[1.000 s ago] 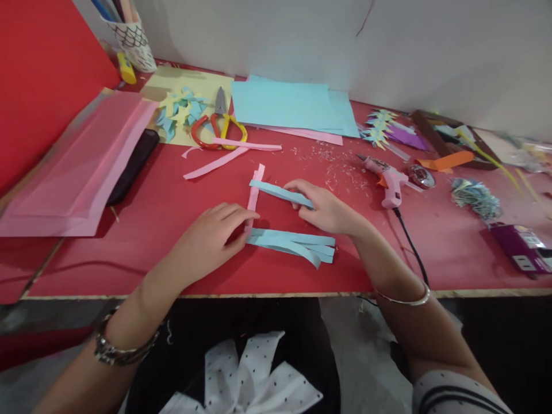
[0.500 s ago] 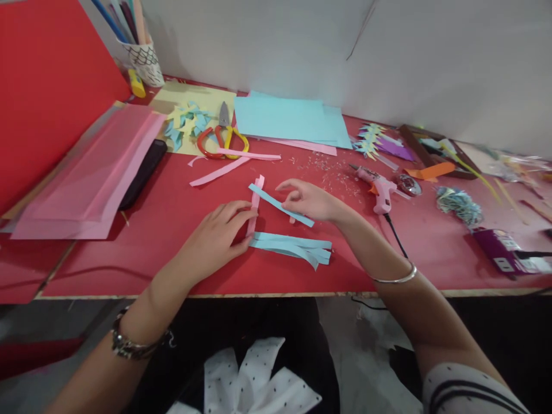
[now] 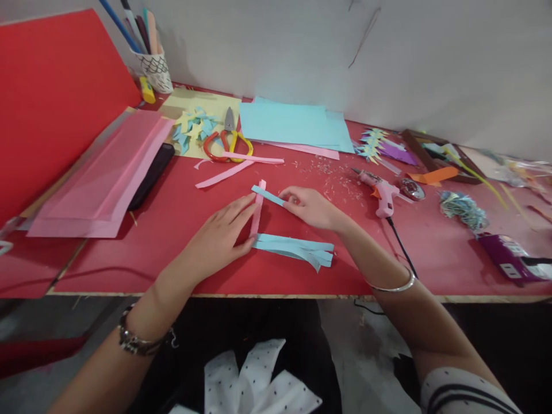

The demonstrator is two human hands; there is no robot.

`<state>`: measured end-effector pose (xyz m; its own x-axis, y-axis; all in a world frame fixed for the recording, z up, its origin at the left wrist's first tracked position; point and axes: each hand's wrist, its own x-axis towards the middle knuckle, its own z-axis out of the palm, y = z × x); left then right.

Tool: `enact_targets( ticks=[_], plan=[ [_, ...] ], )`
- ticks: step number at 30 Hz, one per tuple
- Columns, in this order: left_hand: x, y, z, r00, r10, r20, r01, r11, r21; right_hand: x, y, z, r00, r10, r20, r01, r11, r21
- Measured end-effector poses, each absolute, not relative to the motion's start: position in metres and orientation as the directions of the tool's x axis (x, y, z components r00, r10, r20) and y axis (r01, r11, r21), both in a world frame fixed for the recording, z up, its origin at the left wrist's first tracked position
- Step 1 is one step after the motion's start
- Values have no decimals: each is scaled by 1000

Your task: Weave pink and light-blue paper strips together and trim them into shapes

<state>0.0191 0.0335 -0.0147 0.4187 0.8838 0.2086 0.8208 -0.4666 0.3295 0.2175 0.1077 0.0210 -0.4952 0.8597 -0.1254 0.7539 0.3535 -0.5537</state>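
Note:
My left hand (image 3: 222, 233) rests on the table with its fingers stretched out. Its index fingertip and thumb touch an upright-lying pink paper strip (image 3: 257, 215) near its two ends. In a pinch, my right hand (image 3: 308, 207) holds a light blue paper strip (image 3: 268, 195), whose far end crosses over the top of the pink one. The strip's other end is hidden by the fingers. Several more blue paper strips (image 3: 297, 247) fan out to the right from the pink strip's lower end, beside my left thumb.
Scissors (image 3: 228, 138) and loose pink strips (image 3: 226, 174) lie behind my hands. Blue sheets (image 3: 284, 123) sit by the wall. A pink glue gun (image 3: 383, 195) with its cord is to the right. Pink sheets (image 3: 81, 201) partly cover a black object (image 3: 150, 178) at left.
My right hand has slid its grip along the blue strip and now pinches it nearer the middle, with the strip's right end no longer showing. My left hand stays on the pink strip.

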Motion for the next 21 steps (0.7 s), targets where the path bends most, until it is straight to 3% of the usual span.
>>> enact_targets(
  ticks=[5, 13, 21],
  plan=[
    [20, 33, -15, 449, 866, 221, 827, -496, 265, 221, 111, 26, -548, 799, -247, 701, 278, -656],
    [20, 33, -17, 451, 870, 198, 840, -489, 234, 230, 114, 32, -558, 749, -357, 697, 190, -691],
    [22, 31, -14, 459, 873, 165, 849, -485, 207, 231, 114, 24, -577, 791, -202, 657, 303, -690]
  ],
)
